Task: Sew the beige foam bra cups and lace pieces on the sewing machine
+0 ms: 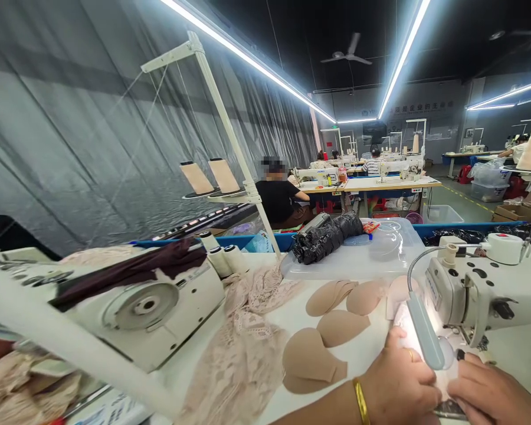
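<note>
My left hand, with a gold bracelet at the wrist, rests with curled fingers on a pale pink fabric piece. Across from it, my right hand bends its fingers over the near edge of the same piece, beside the needle area of a white sewing machine. A grey gooseneck lamp lights the fabric brightly and covers part of it. Left of my hands lie several beige bra cups, some overlapping. Pale pink lace is heaped further left. The fingertips are partly hidden.
A second machine with dark cloth on top stands at left, beside thread cones and a thread stand. Behind the cups, a translucent plastic lid carries a black plastic-wrapped bundle. A co-worker sits ahead.
</note>
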Demonstrator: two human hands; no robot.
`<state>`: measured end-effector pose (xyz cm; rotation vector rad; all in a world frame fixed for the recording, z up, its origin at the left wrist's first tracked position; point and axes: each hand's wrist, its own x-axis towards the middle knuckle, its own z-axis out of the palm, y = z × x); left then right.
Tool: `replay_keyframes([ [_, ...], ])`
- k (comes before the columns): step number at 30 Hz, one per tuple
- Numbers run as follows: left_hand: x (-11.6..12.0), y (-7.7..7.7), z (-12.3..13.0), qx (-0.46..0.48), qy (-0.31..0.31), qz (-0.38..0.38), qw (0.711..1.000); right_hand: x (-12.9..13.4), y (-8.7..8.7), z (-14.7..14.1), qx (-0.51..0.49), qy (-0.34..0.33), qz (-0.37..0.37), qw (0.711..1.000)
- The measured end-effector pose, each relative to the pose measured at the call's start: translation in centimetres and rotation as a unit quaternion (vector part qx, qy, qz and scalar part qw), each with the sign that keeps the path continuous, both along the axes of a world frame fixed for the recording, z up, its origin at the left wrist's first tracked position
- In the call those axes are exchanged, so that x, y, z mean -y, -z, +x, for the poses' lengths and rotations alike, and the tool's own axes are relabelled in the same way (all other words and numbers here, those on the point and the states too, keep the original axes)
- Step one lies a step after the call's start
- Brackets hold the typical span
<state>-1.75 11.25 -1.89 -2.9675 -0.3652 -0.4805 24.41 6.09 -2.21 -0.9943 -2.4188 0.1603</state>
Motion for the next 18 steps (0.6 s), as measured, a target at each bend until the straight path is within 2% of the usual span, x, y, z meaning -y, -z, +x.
replay_keyframes([
  [5, -0.1, -0.9, 0.5, -0.002, -0.034, 0.003, 0.999, -0.1, 0.6, -0.2, 0.043, 0.022, -0.031, 0.998],
  [13, -0.6, -3.9, 0.6, -0.040, -0.081, -0.044, 0.995, -1.1, 2.7, 0.5, 0.096, 0.099, -0.016, 0.990],
  [18, -1.3, -3.8, 0.5, -0.023, -0.095, -0.079, 0.992, -1.4, 3.3, 0.7, 0.090, 0.128, -0.001, 0.988],
])
